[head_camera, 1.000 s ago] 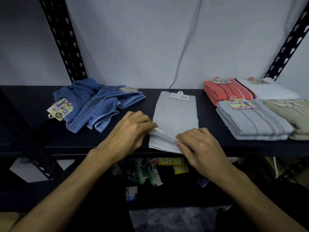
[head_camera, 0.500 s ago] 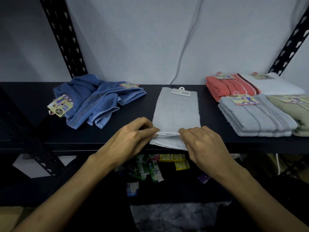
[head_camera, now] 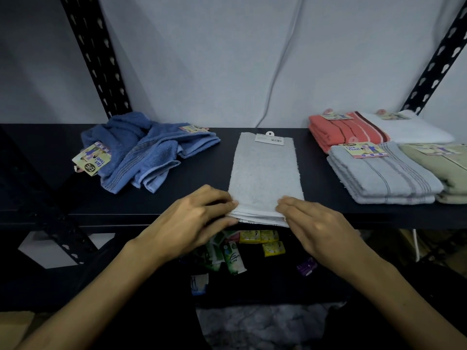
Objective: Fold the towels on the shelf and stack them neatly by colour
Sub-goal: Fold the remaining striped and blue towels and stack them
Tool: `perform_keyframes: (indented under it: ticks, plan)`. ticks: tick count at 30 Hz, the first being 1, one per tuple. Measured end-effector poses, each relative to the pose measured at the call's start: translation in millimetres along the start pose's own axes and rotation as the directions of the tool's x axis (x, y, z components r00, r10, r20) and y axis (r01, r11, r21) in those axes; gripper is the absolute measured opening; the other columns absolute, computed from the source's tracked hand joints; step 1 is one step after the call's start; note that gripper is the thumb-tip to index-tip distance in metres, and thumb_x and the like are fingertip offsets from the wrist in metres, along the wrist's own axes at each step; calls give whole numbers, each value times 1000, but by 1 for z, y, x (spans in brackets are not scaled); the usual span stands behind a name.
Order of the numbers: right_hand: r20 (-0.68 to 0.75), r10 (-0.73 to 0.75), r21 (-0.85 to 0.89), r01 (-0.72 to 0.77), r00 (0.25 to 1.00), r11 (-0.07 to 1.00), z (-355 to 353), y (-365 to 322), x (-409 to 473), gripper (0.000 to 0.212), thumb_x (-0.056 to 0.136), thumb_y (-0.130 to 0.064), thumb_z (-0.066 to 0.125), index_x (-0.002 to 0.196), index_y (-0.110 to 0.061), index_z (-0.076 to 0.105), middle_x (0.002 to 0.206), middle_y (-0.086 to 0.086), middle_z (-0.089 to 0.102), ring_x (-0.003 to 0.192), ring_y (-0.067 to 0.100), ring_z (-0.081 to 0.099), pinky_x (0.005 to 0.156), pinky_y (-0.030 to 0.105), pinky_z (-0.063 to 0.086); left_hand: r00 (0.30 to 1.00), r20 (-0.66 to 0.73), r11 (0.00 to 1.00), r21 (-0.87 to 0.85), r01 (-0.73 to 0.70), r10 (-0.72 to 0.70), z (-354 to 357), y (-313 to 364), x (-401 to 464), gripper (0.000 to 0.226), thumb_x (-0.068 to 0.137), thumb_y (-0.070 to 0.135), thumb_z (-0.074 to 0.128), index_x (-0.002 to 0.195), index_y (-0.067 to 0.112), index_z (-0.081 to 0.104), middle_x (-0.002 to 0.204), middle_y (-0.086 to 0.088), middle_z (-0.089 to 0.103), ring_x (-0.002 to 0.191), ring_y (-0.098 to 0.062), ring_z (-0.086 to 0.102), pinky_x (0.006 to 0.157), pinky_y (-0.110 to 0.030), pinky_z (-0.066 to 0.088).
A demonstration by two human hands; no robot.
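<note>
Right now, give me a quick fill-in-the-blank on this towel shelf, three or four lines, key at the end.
1. Both hands, left hand and right hand, grip the near edge of the ____ towel.
2. The unfolded heap at the left of the shelf is ____ in colour.
3. The folded white towel lies right of the ____ one.
4. The barcode tag sits at the towel's ____ end.

Missing words: grey; blue; coral; far

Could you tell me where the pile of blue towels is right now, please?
In the head view the blue towels lie unfolded on the left part of the shelf, left of the light grey towel that both hands hold.
</note>
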State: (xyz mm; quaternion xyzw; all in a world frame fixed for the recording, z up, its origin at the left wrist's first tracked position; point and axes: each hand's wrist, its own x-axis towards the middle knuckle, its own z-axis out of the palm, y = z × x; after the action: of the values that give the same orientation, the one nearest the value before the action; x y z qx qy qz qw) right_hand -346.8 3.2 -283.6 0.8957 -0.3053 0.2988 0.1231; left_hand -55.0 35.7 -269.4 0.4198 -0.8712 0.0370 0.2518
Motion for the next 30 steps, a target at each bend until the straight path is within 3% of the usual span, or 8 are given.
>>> perform_keyframes:
  ticks: [6, 11, 15, 20, 25, 28, 30]
  plan:
    - [56, 7, 38, -9, 998, 999, 4, 8, -19, 33, 101, -14, 59, 132, -5, 63, 142, 11, 56, 131, 22, 56, 105, 38, 49, 995, -92, 989, 149, -20, 34, 17, 3, -5, 34, 104, 28, 57, 129, 7, 67, 126, -6, 65, 103, -21, 62, 81, -36, 56]
    - [177, 13, -61, -2, 984, 998, 4, 10, -29, 56, 97, -20, 64, 148, -8, 45, 152, 14, 41, 140, 28, 44, 108, 39, 48, 982, -175, 975, 222, -30, 71, 25, 6, -7, 31, 104, 20, 58, 125, 0, 67, 119, -12, 68, 99, -25, 65, 83, -38, 55]
    - [88, 50, -70, -44, 995, 997, 4, 6, -35, 52, 96, -3, 58, 145, -9, 43, 142, 14, 50, 124, 30, 57, 98, 39, 51, 970, -227, 976, 217, -32, 82, 23, 8, -4, 32, 103, 15, 60, 128, -4, 64, 108, -12, 71, 91, -25, 68, 81, -38, 58]
    - [-90, 5, -34, -8, 996, 999, -8, 8, -20, 36, 93, -1, 60, 128, -5, 53, 124, 16, 62, 96, 32, 68, 79, 42, 58, 973, -219, 980, 195, -36, 79, -9, 13, 16, 33, 105, 19, 55, 128, -3, 62, 98, -9, 68, 84, -21, 62, 74, -32, 53]
    - [-116, -37, -86, 28, 993, 996, -18, 11, 0, 31, 93, -1, 60, 124, 0, 62, 115, 15, 65, 90, 31, 65, 79, 42, 56, 987, -156, 968, 251, -4, 44, -36, 5, 39, 27, 108, 26, 44, 122, 8, 58, 94, -5, 61, 82, -22, 56, 66, -39, 51]
    - [-158, 31, 3, -31, 987, 1000, -24, 15, 14, 22, 96, -2, 57, 117, 0, 65, 107, 11, 65, 86, 31, 62, 78, 43, 52, 990, -129, 935, 355, -4, 53, -46, 1, 52, 11, 101, 15, 60, 111, 11, 59, 92, -5, 62, 80, -25, 54, 65, -36, 43]
    - [-196, 93, 87, -77, 976, 993, -34, 18, 27, 15, 98, -7, 57, 111, -3, 65, 100, 8, 63, 84, 30, 61, 77, 43, 51, 994, -100, 919, 394, -9, 53, -54, 0, 61, 17, 95, 10, 67, 109, 12, 58, 95, -5, 62, 84, -26, 56, 71, -37, 44]
